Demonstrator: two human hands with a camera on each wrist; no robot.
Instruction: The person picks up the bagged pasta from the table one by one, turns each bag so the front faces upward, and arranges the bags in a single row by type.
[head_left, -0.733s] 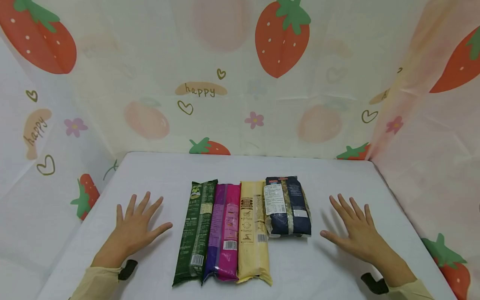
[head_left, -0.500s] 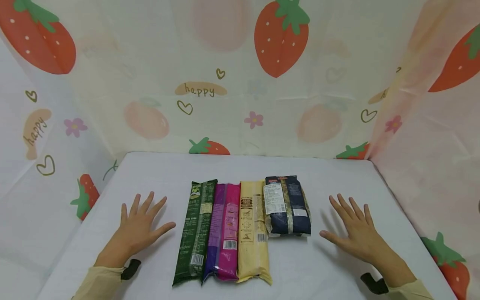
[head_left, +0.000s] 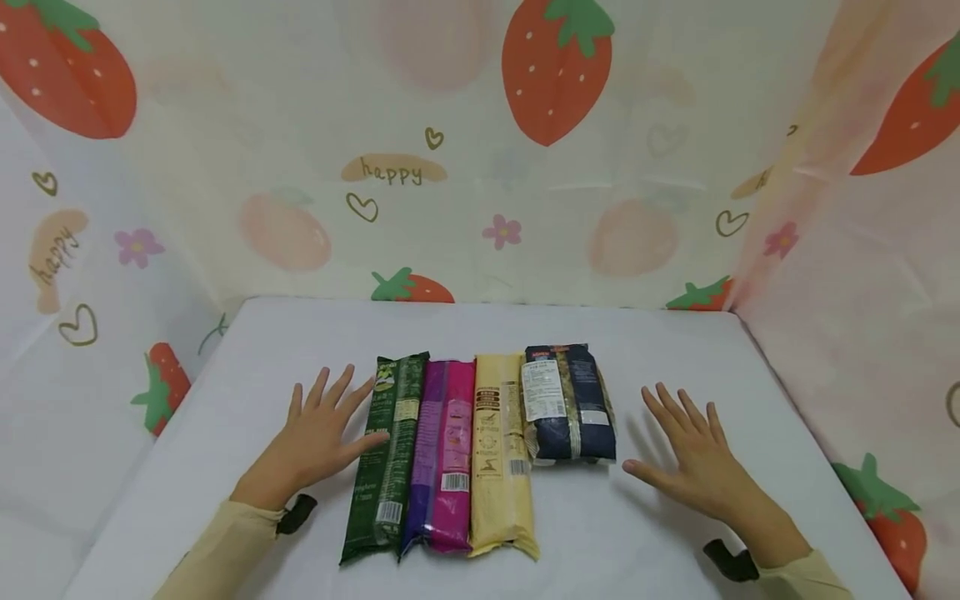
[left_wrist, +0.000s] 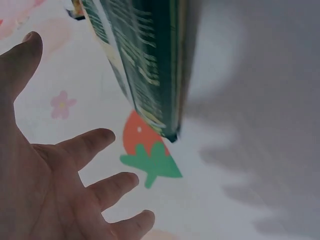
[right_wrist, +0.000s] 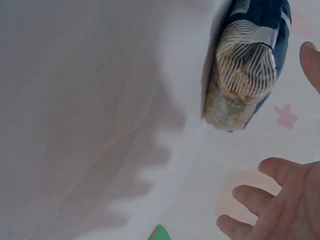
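Hovering above the surface (head_left: 600,533), the left grip (head_left: 307,446), a bare hand, is spread wide with its thumb held well out from the fingers, and it has hold of nothing. From the head its thumb crosses in front of the left edge of a green packet (head_left: 386,483), but the left wrist view shows a gap between the two. The right grip (head_left: 697,467) is spread just as wide and also holds nothing; it hangs to the right of a navy packet (head_left: 581,437), near it but apart.

Four packets lie side by side in the middle, the long green one leftmost and slightly slanted. Next come a magenta-and-purple packet (head_left: 442,458) and a yellow packet (head_left: 500,508), which stands between it and the navy one. The navy packet is shorter and thicker, carries a white label (head_left: 543,389) and sits close against the yellow one's far half.

Beige sleeves (head_left: 225,550) cover both forearms, with a black piece (head_left: 297,514) at each wrist. The surface is white, enclosed at the back and sides by a pale backdrop (head_left: 315,100) printed with strawberries, flowers, hearts and "happy".
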